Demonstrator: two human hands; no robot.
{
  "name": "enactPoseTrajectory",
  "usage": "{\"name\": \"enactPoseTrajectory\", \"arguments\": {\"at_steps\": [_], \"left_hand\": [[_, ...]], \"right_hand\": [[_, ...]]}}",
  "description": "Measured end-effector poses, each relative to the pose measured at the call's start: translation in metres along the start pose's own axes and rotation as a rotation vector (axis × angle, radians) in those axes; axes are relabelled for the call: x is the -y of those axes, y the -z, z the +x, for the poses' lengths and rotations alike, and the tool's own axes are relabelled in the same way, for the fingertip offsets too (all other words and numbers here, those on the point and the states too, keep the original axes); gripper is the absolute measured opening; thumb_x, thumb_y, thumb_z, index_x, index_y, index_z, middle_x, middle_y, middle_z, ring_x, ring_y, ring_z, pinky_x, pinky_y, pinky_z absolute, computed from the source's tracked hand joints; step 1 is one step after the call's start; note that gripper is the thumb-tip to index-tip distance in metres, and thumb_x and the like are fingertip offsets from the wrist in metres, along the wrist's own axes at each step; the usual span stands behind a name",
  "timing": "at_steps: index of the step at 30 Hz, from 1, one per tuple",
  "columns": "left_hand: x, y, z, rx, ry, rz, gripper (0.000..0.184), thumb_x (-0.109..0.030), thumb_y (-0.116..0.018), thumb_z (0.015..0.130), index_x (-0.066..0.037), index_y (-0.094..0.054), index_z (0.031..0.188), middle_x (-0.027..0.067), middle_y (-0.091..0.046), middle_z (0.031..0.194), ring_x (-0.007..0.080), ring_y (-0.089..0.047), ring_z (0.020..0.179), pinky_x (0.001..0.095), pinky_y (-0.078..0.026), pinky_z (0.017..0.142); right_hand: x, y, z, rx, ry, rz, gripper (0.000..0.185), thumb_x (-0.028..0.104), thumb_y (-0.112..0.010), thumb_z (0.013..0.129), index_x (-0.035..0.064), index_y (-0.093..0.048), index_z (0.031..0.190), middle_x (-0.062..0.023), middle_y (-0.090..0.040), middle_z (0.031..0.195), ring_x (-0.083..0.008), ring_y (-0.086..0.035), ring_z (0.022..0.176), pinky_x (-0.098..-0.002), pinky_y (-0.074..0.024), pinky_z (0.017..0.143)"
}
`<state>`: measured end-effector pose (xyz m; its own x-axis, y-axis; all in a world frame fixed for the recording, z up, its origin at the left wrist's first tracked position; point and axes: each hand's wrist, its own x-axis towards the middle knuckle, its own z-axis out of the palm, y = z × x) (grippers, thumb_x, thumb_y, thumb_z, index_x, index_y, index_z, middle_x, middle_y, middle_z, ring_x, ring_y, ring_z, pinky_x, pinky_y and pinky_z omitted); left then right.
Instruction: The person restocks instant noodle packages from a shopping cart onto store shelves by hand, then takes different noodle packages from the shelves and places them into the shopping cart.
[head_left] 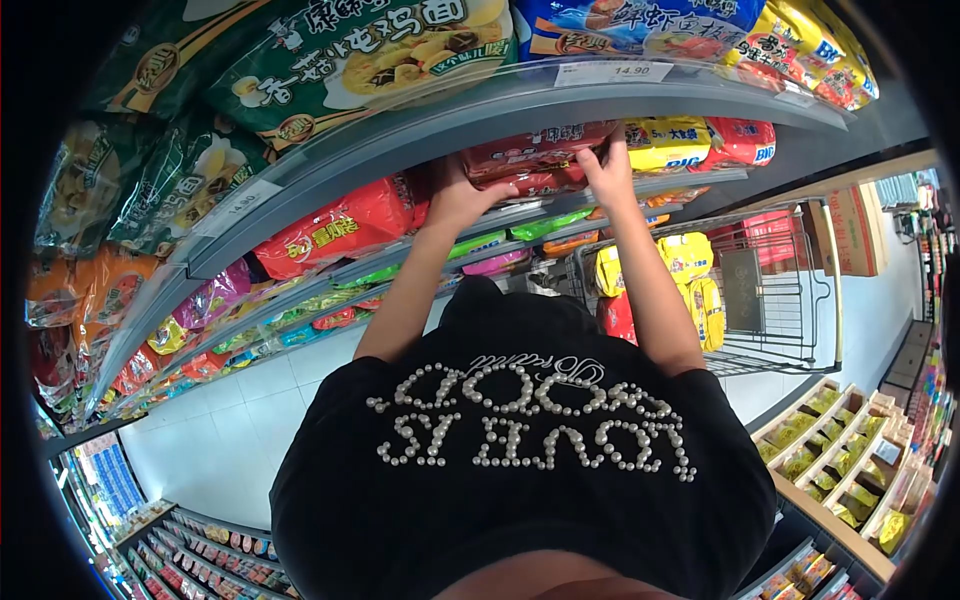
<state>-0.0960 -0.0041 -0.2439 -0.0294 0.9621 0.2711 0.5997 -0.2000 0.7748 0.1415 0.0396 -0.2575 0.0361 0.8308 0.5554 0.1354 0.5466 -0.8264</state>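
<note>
Both hands are partly closed around a dark red instant-noodle multipack (pixel 540 148), one at each end: the left hand (pixel 460 200) has its thumb along the lower front edge and its other fingers mostly hidden, while the right hand (pixel 610 172) presses its thumb to the front, its fingers reaching up the right end. The multipack is just below the lip of the upper shelf (pixel 480 98), at the level of the next tier; whether it rests there or is lifted cannot be told. The setting is a shop aisle with a pale tiled floor (pixel 210 430), and a wire shopping cart (pixel 828 300) stands to the right, near a cardboard box (pixel 858 230). Farther right is a wooden display (pixel 835 520) of yellow-wrapped goods. The person wears a black T-shirt (pixel 520 520) with pearl-like beaded lettering. Along the upper shelf's edge are three price labels, the middle one (pixel 615 72) reading 14.90; above it sit one blue noodle pack (pixel 640 28), one yellow pack (pixel 815 50) and several green packs (pixel 370 60). Right of the held multipack are one yellow "BIG" pack (pixel 665 147) and one red "BIG" pack (pixel 740 142); to its left lies one bright red pack (pixel 335 228). At least three yellow packs (pixel 685 258) show at the cart.
</note>
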Motion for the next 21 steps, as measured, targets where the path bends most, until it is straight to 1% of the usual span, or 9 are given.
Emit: {"name": "enactPoseTrajectory", "arguments": {"at_steps": [1, 4, 6, 7, 10, 13, 16, 19, 21], "left_hand": [[-0.006, 0.001, -0.002, 0.06, 0.07, 0.007, 0.102, -0.042, -0.085, 0.06, -0.002, -0.03, 0.136, 0.025, -0.036, 0.135, 0.0372, -0.035, 0.129, 0.0425, -0.036, 0.101], [0.01, -0.008, 0.002, 0.031, -0.077, 0.031, 0.113, -0.036, -0.086, 0.061, -0.001, -0.017, 0.143, 0.0211, -0.039, 0.139, 0.0335, -0.044, 0.125, 0.0378, -0.037, 0.104], [0.014, -0.01, 0.006, 0.07, -0.031, -0.046, 0.105, -0.032, -0.087, 0.061, -0.001, -0.024, 0.139, 0.02, -0.045, 0.134, 0.0318, -0.049, 0.121, 0.0373, -0.04, 0.101], [0.015, -0.01, 0.007, 0.092, -0.007, -0.081, 0.101, -0.029, -0.087, 0.061, -0.001, -0.028, 0.137, 0.0194, -0.048, 0.132, 0.031, -0.051, 0.119, 0.037, -0.041, 0.099], [0.014, -0.013, 0.01, 0.057, 0.056, -0.202, 0.087, -0.025, -0.087, 0.062, -0.001, -0.037, 0.129, 0.0176, -0.056, 0.123, 0.0287, -0.056, 0.114, 0.0357, -0.044, 0.096], [0.028, -0.018, 0.008, -0.005, 0.012, -0.197, 0.078, -0.024, -0.086, 0.064, -0.001, -0.042, 0.123, 0.017, -0.058, 0.119, 0.0282, -0.058, 0.109, 0.0354, -0.046, 0.093], [0.033, -0.018, 0.005, -0.012, 0.026, -0.152, 0.077, -0.024, -0.086, 0.064, -0.001, -0.043, 0.124, 0.0157, -0.061, 0.115, 0.0268, -0.06, 0.106, 0.0351, -0.047, 0.091], [0.031, -0.012, 0.005, -0.01, -0.067, -0.126, 0.072, -0.022, -0.084, 0.067, -0.001, -0.044, 0.124, 0.0142, -0.062, 0.113, 0.025, -0.061, 0.103, 0.0345, -0.047, 0.09], [0.025, -0.009, 0.007, 0.044, 0.036, -0.287, 0.068, -0.02, -0.081, 0.071, -0.001, -0.044, 0.125, 0.014, -0.062, 0.113, 0.0244, -0.061, 0.104, 0.0343, -0.047, 0.09]], "right_hand": [[-0.002, 0.0, -0.005, 0.004, -0.037, -0.04, 0.07, 0.035, -0.07, 0.081, -0.0015, -0.037, 0.132, -0.0158, -0.055, 0.116, -0.027, -0.055, 0.105, -0.0373, -0.0439, 0.091], [0.008, -0.008, -0.014, -0.005, -0.135, -0.039, 0.08, 0.036, -0.077, 0.076, -0.002, -0.035, 0.133, -0.0149, -0.054, 0.121, -0.024, -0.056, 0.106, -0.0367, -0.0457, 0.091], [0.027, -0.019, -0.015, -0.068, -0.189, 0.081, 0.081, 0.032, -0.079, 0.075, -0.0022, -0.035, 0.134, -0.015, -0.053, 0.122, -0.0228, -0.056, 0.107, -0.0356, -0.046, 0.091], [0.013, -0.017, -0.018, -0.055, -0.184, 0.04, 0.08, 0.025, -0.081, 0.074, -0.0018, -0.034, 0.134, -0.015, -0.053, 0.124, -0.0208, -0.056, 0.107, -0.033, -0.0463, 0.091], [0.002, -0.021, -0.016, -0.086, -0.119, 0.138, 0.076, 0.017, -0.079, 0.076, -0.0024, -0.034, 0.134, -0.014, -0.054, 0.123, -0.0183, -0.055, 0.107, -0.0308, -0.0472, 0.089], [0.003, -0.02, -0.018, -0.128, -0.189, 0.288, 0.066, 0.012, -0.079, 0.076, -0.0026, -0.039, 0.128, -0.0125, -0.056, 0.119, -0.0163, -0.056, 0.104, -0.0294, -0.0478, 0.087], [0.0, -0.021, -0.028, -0.152, -0.217, 0.3, 0.056, 0.009, -0.079, 0.076, -0.0022, -0.044, 0.117, -0.0112, -0.058, 0.112, -0.0157, -0.058, 0.1, -0.0292, -0.0486, 0.085], [-0.007, -0.022, -0.036, -0.182, -0.218, 0.235, 0.05, 0.009, -0.08, 0.075, -0.001, -0.045, 0.109, -0.0103, -0.06, 0.107, -0.0157, -0.059, 0.096, -0.0296, -0.0495, 0.083], [-0.011, -0.024, -0.038, -0.209, -0.184, 0.204, 0.05, 0.011, -0.08, 0.075, -0.0016, -0.044, 0.109, -0.0111, -0.061, 0.105, -0.0158, -0.059, 0.096, -0.0297, -0.0496, 0.082]]}}
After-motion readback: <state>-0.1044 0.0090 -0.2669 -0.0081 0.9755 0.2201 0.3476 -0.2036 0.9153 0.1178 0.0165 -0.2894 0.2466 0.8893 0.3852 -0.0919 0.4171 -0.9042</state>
